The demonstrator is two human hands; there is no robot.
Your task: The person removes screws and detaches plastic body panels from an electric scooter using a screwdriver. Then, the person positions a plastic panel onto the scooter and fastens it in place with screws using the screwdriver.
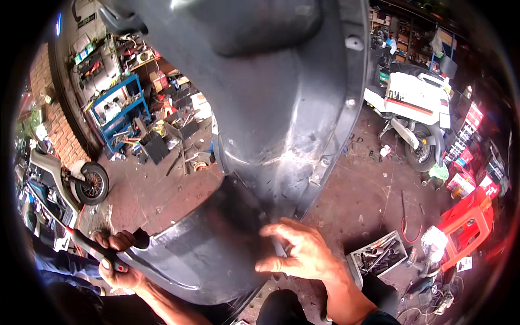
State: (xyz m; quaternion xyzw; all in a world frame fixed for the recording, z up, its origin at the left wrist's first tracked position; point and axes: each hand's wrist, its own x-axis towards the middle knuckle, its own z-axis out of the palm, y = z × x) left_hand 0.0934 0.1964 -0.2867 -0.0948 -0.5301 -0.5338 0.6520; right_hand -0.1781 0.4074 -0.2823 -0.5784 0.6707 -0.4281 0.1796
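Note:
A large dark grey plastic scooter body panel (254, 108) rises in front of me, scuffed and whitish along its bend. Its lower part (200, 249) curves away to the left, near my knees. My left hand (122, 271) is closed around a black-handled tool (92, 246) with red accents, beside the left end of that lower part. The tool points up and left; its exact kind I cannot make out. My right hand (298, 249) hovers close to the right side of the lower panel, thumb and fingers apart. Whether its fingertips touch the panel is unclear.
A metal tray of sockets and tools (379, 254) lies on the floor at right, near a red plastic stool (466, 227). A white motorbike (414, 103) stands behind. At left are a blue shelf (119, 108), scattered parts and another motorbike's wheel (92, 184).

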